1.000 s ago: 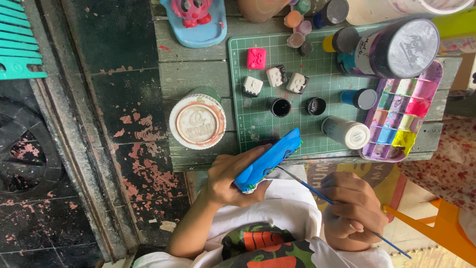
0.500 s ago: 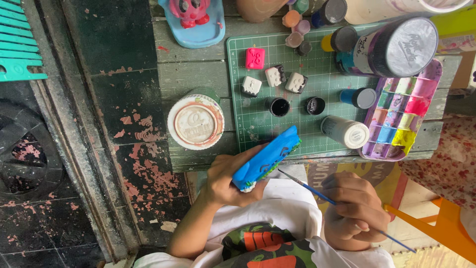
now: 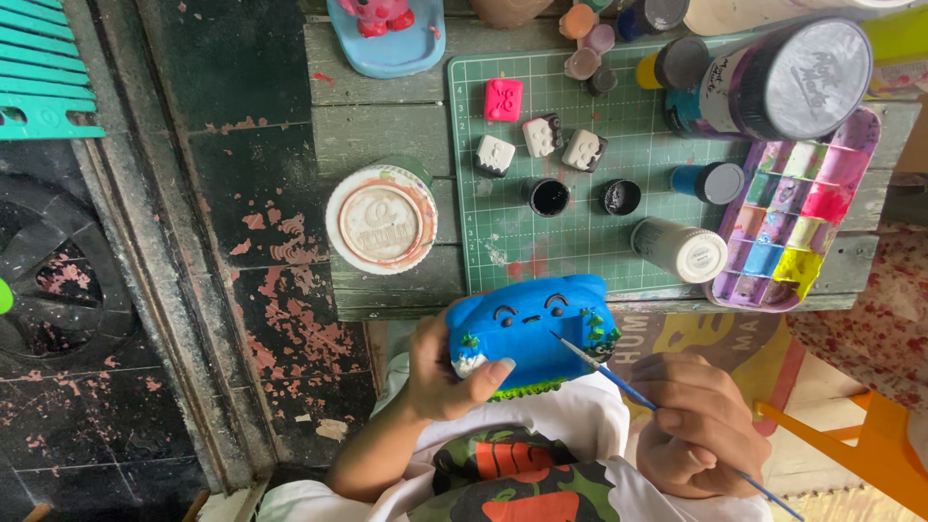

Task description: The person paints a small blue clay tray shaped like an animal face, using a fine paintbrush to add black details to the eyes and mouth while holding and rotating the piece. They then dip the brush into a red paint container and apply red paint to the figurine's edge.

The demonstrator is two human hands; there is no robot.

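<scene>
— Where's the blue figurine (image 3: 530,333)?
— Lower centre, just below the bench (image 3: 387,126) edge; left hand (image 3: 447,372) fingers wrap it.
— The right hand (image 3: 698,425)?
— Fingers pinch a paintbrush (image 3: 619,382), tip touching the figurine.

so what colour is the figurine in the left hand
Bright blue figurine with a dark painted face and green trim along its base, seen in the head view.

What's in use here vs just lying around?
In use: left hand holding blue figure; right hand holding brush.
Lying about: cutting mat, paint palette, small tiles, lidded tub.
</scene>
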